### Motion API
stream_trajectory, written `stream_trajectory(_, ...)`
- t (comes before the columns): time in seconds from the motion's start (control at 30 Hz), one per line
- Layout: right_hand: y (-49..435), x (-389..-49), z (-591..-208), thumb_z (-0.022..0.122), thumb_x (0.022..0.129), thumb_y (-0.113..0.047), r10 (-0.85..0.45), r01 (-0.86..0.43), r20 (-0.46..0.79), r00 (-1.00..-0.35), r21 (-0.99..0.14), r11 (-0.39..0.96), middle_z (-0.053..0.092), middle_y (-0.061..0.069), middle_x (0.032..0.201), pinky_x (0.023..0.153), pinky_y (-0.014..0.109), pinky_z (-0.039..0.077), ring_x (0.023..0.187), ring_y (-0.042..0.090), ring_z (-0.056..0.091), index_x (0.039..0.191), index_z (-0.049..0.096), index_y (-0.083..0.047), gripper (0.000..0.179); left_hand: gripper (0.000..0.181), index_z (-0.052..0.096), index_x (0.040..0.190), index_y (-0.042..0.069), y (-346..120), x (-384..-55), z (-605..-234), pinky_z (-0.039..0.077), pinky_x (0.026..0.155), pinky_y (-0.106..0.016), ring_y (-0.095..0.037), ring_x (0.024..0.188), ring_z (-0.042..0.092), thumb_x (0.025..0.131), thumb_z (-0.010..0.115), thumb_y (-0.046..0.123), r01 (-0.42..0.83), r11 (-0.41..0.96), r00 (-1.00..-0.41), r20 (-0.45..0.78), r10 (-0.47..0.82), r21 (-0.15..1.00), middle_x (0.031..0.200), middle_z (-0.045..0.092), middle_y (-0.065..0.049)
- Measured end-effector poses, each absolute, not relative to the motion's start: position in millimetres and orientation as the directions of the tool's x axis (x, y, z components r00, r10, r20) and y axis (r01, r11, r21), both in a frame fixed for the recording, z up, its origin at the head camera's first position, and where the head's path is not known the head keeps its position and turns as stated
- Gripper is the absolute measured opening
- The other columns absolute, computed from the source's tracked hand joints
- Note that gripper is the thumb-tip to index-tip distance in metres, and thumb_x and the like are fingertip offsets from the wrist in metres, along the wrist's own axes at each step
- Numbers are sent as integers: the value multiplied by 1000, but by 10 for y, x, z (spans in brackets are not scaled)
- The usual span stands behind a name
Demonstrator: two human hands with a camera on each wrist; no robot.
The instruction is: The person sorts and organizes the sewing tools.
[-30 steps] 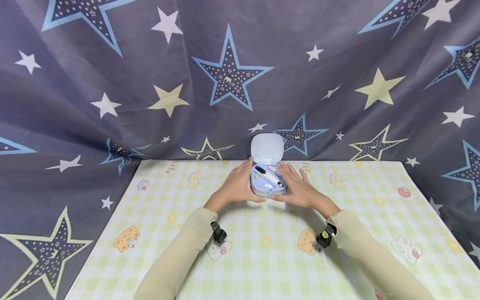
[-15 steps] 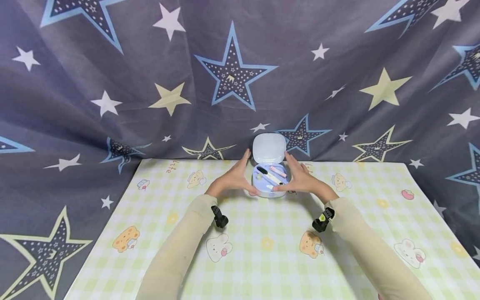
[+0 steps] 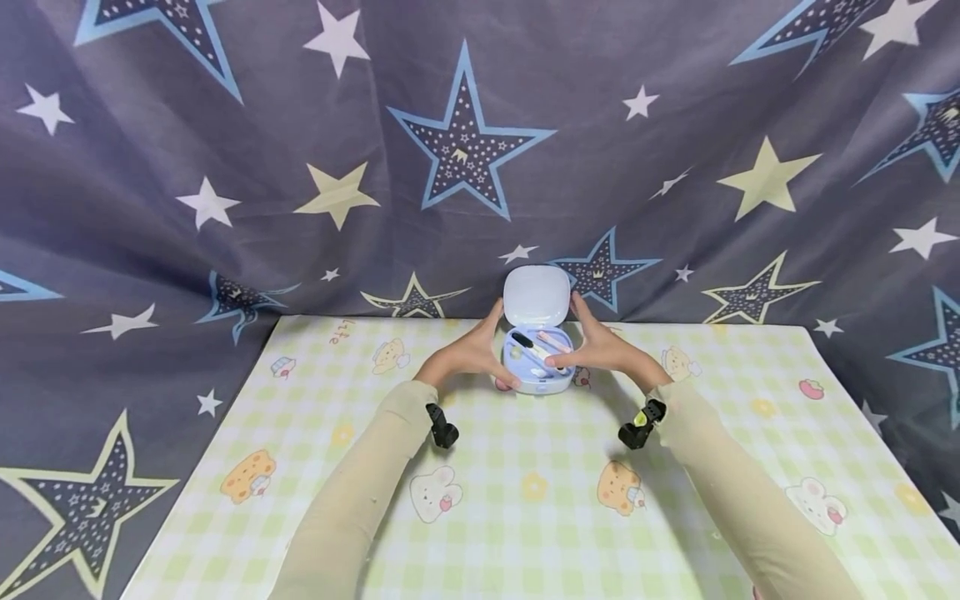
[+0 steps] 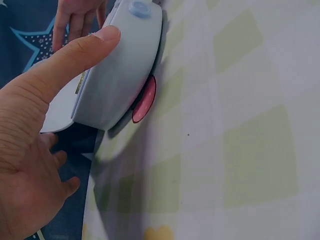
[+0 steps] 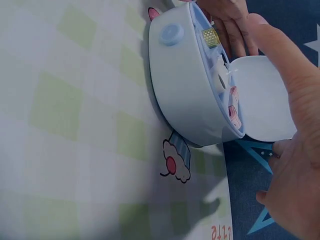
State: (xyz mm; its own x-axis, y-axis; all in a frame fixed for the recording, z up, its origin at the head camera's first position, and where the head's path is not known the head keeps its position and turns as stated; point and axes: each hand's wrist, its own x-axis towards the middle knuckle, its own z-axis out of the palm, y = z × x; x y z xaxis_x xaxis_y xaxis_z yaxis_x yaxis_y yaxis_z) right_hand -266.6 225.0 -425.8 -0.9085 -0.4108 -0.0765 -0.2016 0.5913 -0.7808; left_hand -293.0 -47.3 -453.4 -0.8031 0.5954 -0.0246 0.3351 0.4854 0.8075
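Note:
A small pale blue and white sewing box (image 3: 542,387) sits at the table's back edge, its white lid (image 3: 536,296) raised against the curtain. Inside lie a dark-tipped tool (image 3: 522,339), a pink-patterned piece (image 5: 233,107) and a gold thimble (image 5: 210,37). My left hand (image 3: 474,350) is spread at the left side, its thumb by the front wall and its fingers beside the lid. On the right, my right hand (image 3: 606,348) has its thumb over the box and its fingertips near the lid's right edge. Whether the fingers touch the lid cannot be told.
A checked tablecloth (image 3: 534,533) with cartoon prints covers the table. Directly behind the back edge hangs a dark star-patterned curtain (image 3: 420,250). A black wrist camera (image 3: 442,427) is strapped over the left sleeve, another black camera (image 3: 636,431) over the right.
Both hands' fingers have moved from the sides of the box up beside the lid. The right hand has uncovered the pink-patterned piece. The box stays at nearly the same place.

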Motion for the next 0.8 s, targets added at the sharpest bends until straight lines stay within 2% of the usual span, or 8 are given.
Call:
stream_trajectory(0.27, 2247, -2640, -4223, 84, 83, -34, -398, -149, -116, -910, -804, 575, -6, 13, 172, 123, 66, 12, 159, 38, 0, 161, -20, -13, 131, 154, -17, 162, 18, -486, -2911, -4556, 12, 128, -43, -21, 160, 4, 62, 99, 32, 369, 488, -804, 8, 595, 791, 173, -2, -7)
stream_trajectory(0.57, 2303, -2614, -4220, 86, 80, -39, -405, -154, -120, -907, -799, 581, -5, 8, 173, 122, 67, 10, 159, 36, 1, 164, -13, -23, 130, 149, -10, 164, 18, -494, -2850, -4499, 16, 128, -43, -23, 159, 14, 62, 98, 34, 366, 534, -822, -4, 570, 762, 172, 12, -11)
stream_trajectory(0.67, 2317, -2605, -4180, 82, 84, -37, -417, -165, -99, -904, -816, 553, 0, 10, 173, 122, 67, 12, 159, 36, 5, 164, -8, -21, 122, 138, -2, 165, 18, -488, -2848, -4451, 18, 127, -45, -25, 158, 19, 68, 95, 34, 351, 524, -830, 0, 557, 776, 171, 18, -11)
stream_trajectory(0.8, 2326, -2608, -4099, 73, 93, -33, -424, -143, -90, -901, -861, 487, 8, 16, 172, 122, 66, 13, 158, 37, 10, 165, -3, -15, 106, 107, 13, 164, 16, -464, -2873, -4363, 25, 125, -49, -27, 155, 27, 84, 81, 41, 242, 474, -860, -39, 509, 847, 168, 27, -10)
